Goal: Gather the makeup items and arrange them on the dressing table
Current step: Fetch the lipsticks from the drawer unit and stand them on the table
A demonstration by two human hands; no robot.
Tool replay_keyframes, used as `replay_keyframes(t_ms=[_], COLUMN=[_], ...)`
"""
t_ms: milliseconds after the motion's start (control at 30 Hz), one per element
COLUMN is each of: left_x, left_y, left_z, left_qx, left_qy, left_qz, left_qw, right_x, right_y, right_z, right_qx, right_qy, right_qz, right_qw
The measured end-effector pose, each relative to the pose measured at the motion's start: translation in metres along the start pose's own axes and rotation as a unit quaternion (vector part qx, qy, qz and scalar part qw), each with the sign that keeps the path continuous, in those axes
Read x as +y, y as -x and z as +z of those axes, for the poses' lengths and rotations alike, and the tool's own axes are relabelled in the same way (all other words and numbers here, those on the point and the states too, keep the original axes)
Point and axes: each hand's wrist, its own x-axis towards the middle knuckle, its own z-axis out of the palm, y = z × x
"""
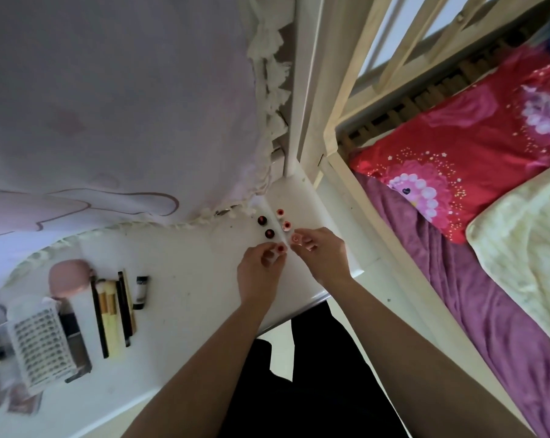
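Fingers (263,250) of left hand (257,275) pinch red pot (280,248); right hand (326,259) pinches pink pot (296,238).

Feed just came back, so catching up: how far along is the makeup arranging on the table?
Done: four lipsticks stand in two rows near the table corner; brushes lie side by side at left. In hand: left hand pinches a red lipstick, right hand a pink lipstick, beside the rows. Left: setting both down.

No text, brand or number reads clearly anywhere. The dark-capped tube (140,292), well left of the fingers (262,250) of the left hand (256,276), may carry a label, but blur hides it.
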Motion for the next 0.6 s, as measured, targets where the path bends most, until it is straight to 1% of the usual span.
replay_keyframes(t_ms=[167,333,400,533,600], left_x=[-0.002,-0.008,-0.014,-0.028,-0.040], left_y=[-0.003,-0.003,0.000,0.009,0.014], left_z=[0.003,-0.001,-0.010,-0.043,-0.065], left_qx=[0.007,0.001,-0.001,0.019,0.030], left_qy=[0.028,0.010,-0.007,-0.007,-0.017], left_qz=[-0.022,-0.018,-0.011,-0.002,0.013], left_qw=[0.999,1.000,1.000,1.000,0.999], right_x=[0.000,-0.001,-0.003,-0.008,-0.013], right_y=[-0.001,0.003,0.008,0.025,0.036], right_z=[0.001,-0.003,-0.006,-0.004,0.005], right_qx=[-0.019,-0.032,-0.032,-0.004,-0.009], right_qy=[0.008,0.037,0.049,0.067,0.090], right_qz=[-0.001,0.007,0.030,0.120,0.136], right_qw=[1.000,0.999,0.998,0.990,0.987])
